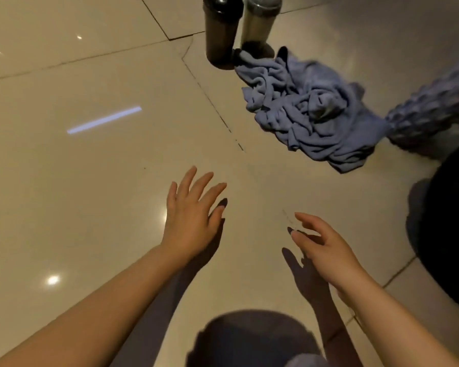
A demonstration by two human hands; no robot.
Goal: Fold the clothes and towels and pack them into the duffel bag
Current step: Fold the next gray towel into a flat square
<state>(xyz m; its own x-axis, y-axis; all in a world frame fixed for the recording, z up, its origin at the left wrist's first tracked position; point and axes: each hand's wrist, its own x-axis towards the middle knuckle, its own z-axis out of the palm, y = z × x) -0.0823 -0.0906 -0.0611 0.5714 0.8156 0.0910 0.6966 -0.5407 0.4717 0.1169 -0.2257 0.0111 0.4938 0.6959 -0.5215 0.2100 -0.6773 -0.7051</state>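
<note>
A crumpled blue-grey towel [306, 111] lies in a heap on the beige tiled floor [90, 181], up and to the right of both hands. My left hand [192, 215] hovers over the bare floor with its fingers spread and straight, holding nothing. My right hand [321, 246] hovers a little lower and to the right, fingers relaxed and empty. A dark bulky shape [451, 234] at the right edge may be the duffel bag; I cannot tell.
Two tall bottles, one dark [220, 30] and one pale [259, 22], stand just behind the towel. A knobbly blue-grey roller [435, 112] lies at the right of the towel. My knee [252, 340] shows at the bottom.
</note>
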